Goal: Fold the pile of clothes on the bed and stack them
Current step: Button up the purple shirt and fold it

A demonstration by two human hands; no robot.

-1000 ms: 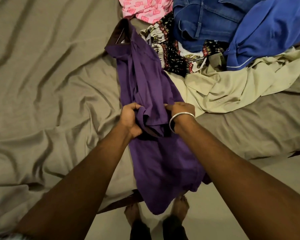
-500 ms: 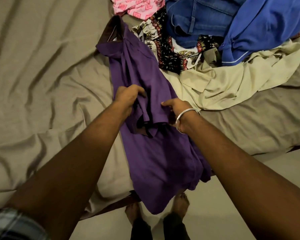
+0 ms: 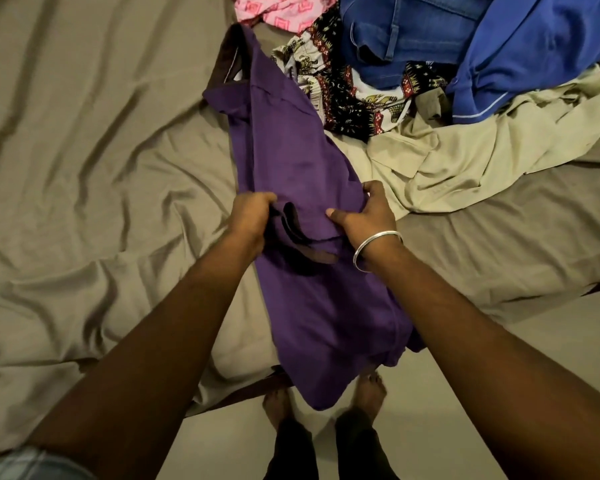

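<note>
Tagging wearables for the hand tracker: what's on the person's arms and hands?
Both forearms are bare, with no gloves or rings visible. The right hand has a plain silver bangle at the wrist. The left hand wears nothing; a blue-grey plaid sleeve edge shows at the upper left arm.

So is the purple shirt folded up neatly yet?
Not yet. The purple shirt lies long and rumpled, its end hanging off the bed, while the left hand and right hand grip its middle.

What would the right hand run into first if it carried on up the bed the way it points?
Probably the beige garment, just beyond the right hand gripping the purple shirt; depth is unclear from this view.
</note>
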